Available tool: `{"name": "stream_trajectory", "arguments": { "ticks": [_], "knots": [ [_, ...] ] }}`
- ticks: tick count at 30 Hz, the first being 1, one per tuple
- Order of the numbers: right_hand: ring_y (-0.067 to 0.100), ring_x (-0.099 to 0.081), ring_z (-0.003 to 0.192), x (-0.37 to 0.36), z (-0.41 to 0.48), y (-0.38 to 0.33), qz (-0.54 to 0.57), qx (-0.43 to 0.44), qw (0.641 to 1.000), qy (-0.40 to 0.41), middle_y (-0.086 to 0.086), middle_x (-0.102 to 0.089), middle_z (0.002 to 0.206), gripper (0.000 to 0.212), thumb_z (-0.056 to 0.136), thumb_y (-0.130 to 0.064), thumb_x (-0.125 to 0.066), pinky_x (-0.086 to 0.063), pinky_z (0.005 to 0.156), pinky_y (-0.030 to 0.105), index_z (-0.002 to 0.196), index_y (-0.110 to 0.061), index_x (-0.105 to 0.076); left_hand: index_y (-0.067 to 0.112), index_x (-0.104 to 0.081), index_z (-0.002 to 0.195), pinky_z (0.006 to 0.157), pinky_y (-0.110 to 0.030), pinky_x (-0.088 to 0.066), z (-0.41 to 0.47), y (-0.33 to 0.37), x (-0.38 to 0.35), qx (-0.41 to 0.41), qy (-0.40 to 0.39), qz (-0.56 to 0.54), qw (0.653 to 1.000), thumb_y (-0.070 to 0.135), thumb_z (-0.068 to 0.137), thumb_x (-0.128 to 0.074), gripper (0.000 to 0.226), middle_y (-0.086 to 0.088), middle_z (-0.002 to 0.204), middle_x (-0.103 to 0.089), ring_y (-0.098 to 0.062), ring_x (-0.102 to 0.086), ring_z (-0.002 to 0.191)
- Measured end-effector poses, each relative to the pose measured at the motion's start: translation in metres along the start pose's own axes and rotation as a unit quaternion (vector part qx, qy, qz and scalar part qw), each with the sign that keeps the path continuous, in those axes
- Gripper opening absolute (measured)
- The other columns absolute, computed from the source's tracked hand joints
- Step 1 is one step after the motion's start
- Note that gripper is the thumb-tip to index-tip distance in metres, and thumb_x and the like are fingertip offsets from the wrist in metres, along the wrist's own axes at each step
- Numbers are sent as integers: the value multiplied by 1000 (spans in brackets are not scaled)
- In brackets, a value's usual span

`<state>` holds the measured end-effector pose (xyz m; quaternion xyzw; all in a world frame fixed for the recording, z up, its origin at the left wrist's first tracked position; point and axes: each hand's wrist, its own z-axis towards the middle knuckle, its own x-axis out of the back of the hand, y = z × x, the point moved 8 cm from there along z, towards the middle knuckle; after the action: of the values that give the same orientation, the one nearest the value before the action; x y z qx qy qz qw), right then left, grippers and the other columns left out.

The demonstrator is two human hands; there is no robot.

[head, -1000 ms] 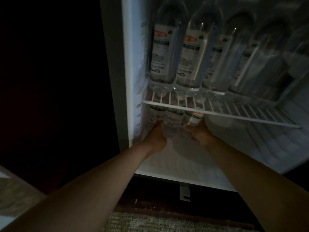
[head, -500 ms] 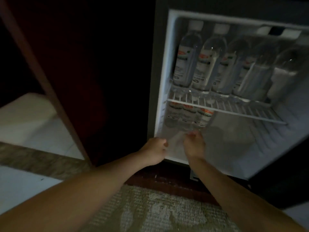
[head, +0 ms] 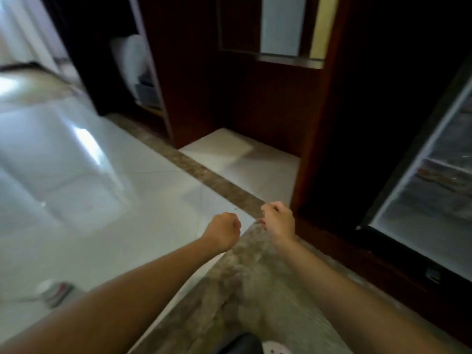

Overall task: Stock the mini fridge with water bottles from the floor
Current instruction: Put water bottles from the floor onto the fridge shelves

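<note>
Left hand [head: 224,229]: fingers curled into a loose fist, holding nothing; it hovers over the edge where rug meets tile.
Right hand [head: 278,221]: likewise curled and empty, just beside the left hand but not touching it; both forearms reach forward side by side.
Water bottle [head: 55,293]: a blurred shape with a white end and a red-and-green band, apparently lying on its side on the tile at lower left, well apart from both hands; likely the next item of stock.
Mini fridge [head: 408,180]: open at the far right edge, set low in dark wooden cabinetry; well apart from the floor bottle, so each trip crosses the rug.
Fridge shelf [head: 449,167]: a wire rack with reddish smears just below it that may be bottle labels; too blurred to count.
Rug [head: 255,290]: coarse beige mat lying before the fridge, under the forearms.
Tile floor [head: 115,187]: glossy white, crossed by a brown stone strip [head: 212,180].
Cabinet [head: 255,111]: dark wood, left of the fridge, with an open recess down to the floor.
Step in hand (judgement): hands free and the view is on the floor, so a reach for another bottle seems due.
Next move (judgement): swing left and low, and open the fingers before closing round the bottle's body.
</note>
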<state>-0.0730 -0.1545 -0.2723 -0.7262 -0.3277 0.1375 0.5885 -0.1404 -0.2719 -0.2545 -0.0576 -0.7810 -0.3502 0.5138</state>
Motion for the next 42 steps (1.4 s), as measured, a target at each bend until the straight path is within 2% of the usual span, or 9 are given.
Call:
{"name": "stream_trajectory", "arguments": {
  "ticks": [6, 11, 20, 25, 28, 30, 33, 39, 42],
  "knots": [
    [21, -58, 86, -167, -88, 14, -33, -29, 977, -209, 1, -52, 84, 10, 95, -17, -40, -49, 81, 35, 93, -12, -49, 4, -62, 119, 100, -29, -42, -76, -163, 45, 143, 41, -16, 989, 8, 94, -38, 35, -13, 129, -59, -27, -55, 119],
    [22, -57, 93, -256, -154, 50, -66, -90, 950, -291, 7, -51, 105, 22, 97, -19, -37, -50, 87, 35, 114, -8, -48, 1, -63, 115, 90, -29, -46, -131, -272, 66, 246, 63, -6, 967, 5, 93, -40, 32, -13, 122, -63, -28, -59, 113],
    [20, -50, 98, -341, -210, 99, -108, -143, 904, -387, 3, -47, 106, 23, 98, -21, -35, -46, 94, 38, 116, -14, -49, 4, -34, 138, 103, -37, -40, -152, -411, 75, 329, 98, -45, 938, 2, 90, -46, 50, -18, 141, -42, -33, -44, 127],
    [22, -51, 108, -349, -203, 111, -134, -136, 895, -403, 1, -46, 109, 34, 99, -24, -35, -45, 95, 38, 130, -15, -46, 14, -8, 150, 113, -40, -28, -115, -433, 66, 295, 53, -10, 954, 8, 92, -50, 72, -11, 158, -13, -32, -23, 143],
    [24, -50, 119, -346, -191, 111, -137, -129, 898, -397, 1, -46, 111, 34, 99, -24, -34, -44, 97, 38, 129, -16, -46, 13, -28, 144, 103, -39, -41, -104, -436, 60, 289, 64, 15, 955, 10, 93, -48, 55, -15, 146, -33, -34, -42, 129],
    [24, -51, 119, -342, -185, 116, -137, -133, 899, -394, 1, -47, 108, 33, 99, -24, -35, -44, 97, 38, 128, -15, -47, 10, -46, 128, 94, -38, -47, -102, -433, 63, 279, 109, 35, 954, 13, 93, -50, 36, -17, 130, -45, -35, -52, 112],
    [24, -53, 112, -335, -178, 126, -142, -138, 901, -385, 1, -47, 102, 32, 98, -23, -35, -44, 96, 37, 127, -13, -48, 8, -52, 112, 81, -33, -48, -103, -419, 56, 257, 111, 48, 959, 11, 89, -56, 24, -15, 121, -43, -34, -56, 99],
    [19, -51, 104, -305, -167, 133, -154, -132, 897, -393, 6, -51, 123, 34, 99, -20, -39, -46, 88, 33, 132, -15, -46, 11, -63, 103, 87, -29, -46, -107, -381, 32, 238, 49, 60, 968, 10, 79, -69, 25, -9, 111, -42, -31, -57, 103],
    [19, -53, 104, -264, -145, 127, -162, -120, 908, -368, 8, -53, 129, 34, 97, -16, -43, -46, 82, 30, 131, -15, -49, 12, -68, 104, 85, -26, -42, -94, -330, 25, 184, 19, 61, 981, 17, 75, -73, 30, -7, 106, -47, -26, -53, 109]
  ]
}}
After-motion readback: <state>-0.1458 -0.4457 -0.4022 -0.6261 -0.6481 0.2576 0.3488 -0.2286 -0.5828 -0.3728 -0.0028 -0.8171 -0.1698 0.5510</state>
